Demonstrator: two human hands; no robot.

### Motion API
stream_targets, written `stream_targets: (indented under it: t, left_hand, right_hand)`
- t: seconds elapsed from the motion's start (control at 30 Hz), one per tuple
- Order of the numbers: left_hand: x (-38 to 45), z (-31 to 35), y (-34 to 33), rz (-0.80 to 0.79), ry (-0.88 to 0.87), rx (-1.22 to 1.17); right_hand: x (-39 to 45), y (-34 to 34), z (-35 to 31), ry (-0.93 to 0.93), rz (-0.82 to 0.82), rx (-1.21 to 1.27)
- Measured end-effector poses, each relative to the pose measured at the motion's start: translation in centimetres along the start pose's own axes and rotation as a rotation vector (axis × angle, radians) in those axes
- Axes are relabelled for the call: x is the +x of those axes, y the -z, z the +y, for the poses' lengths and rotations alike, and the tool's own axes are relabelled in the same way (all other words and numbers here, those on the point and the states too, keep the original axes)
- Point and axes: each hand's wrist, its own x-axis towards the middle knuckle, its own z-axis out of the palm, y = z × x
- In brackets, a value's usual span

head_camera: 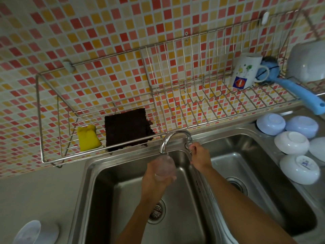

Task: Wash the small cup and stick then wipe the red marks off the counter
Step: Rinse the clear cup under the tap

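Both forearms bare, no sleeves; hands (154, 180) ungloved, no rings or watch visible.

I'm looking at a home kitchen. Steel double sink (260, 138) with a curved tap (168, 138), mosaic wall tiles (88, 32) in red, orange and cream. Wire dish rack (193, 95) on the wall holds a mug (244, 73), blue brush (288, 87), yellow sponge (88, 138) and dark cloth (126, 127). Upturned bowls (292, 141) dry beside the sink.
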Motion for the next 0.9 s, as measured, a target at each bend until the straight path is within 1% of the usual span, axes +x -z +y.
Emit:
stream_targets:
  t: [0.07, 0.13, 0.2, 0.27, 0.33, 0.5, 0.6, 0.67, 0.73, 0.77, 0.9]
  left_hand:
    - [-0.1, 0.3, 0.3, -0.011, -0.009, 0.022]
    - [-0.4, 0.6, 0.8, 0.012, -0.01, 0.013]
    - [-0.6, 0.3, 1.3, 0.019, -0.008, 0.011]
    - [-1.0, -0.2, 1.9, -0.004, -0.016, 0.074]
    - [-1.6, -0.5, 2.6, -0.036, -0.031, 0.233]
    - [-4.0, -3.9, 4.2, -0.091, 0.041, 0.406]
    - [-5.9, -6.2, 4.7, -0.042, 0.121, 0.464]
    - [-7.0, -7.3, 4.9, -0.058, 0.142, 0.551]
    - [-7.9, -8.4, 5.0, -0.083, 0.147, 0.62]
    - [-8.3, -8.8, 5.1, -0.106, 0.15, 0.665]
    - [-9.2, -10.1, 5.3, -0.209, 0.127, 0.872]
  right_hand:
    - [-0.4, 0.0, -0.4, -0.027, -0.003, 0.055]
    - [-0.6, 0.2, -0.8, -0.058, -0.014, 0.108]
    - [-0.8, 0.6, -1.4, -0.079, -0.023, 0.11]
    - [-1.7, 1.0, -1.5, -0.063, -0.019, 0.024]
    - [-3.9, 1.3, -0.7, -0.028, -0.036, -0.048]
    - [-13.1, -0.4, 3.5, 0.108, -0.099, -0.134]
    - [-18.6, -2.5, 5.8, 0.163, -0.215, -0.282]
    - [-21.4, -3.3, 6.9, 0.179, -0.33, -0.408]
    - [-23.3, -3.7, 7.5, 0.166, -0.422, -0.476]
    - [-24.0, -3.9, 7.7, 0.163, -0.444, -0.498]
    - [-24.7, -4.1, 7.8, 0.144, -0.445, -0.563]
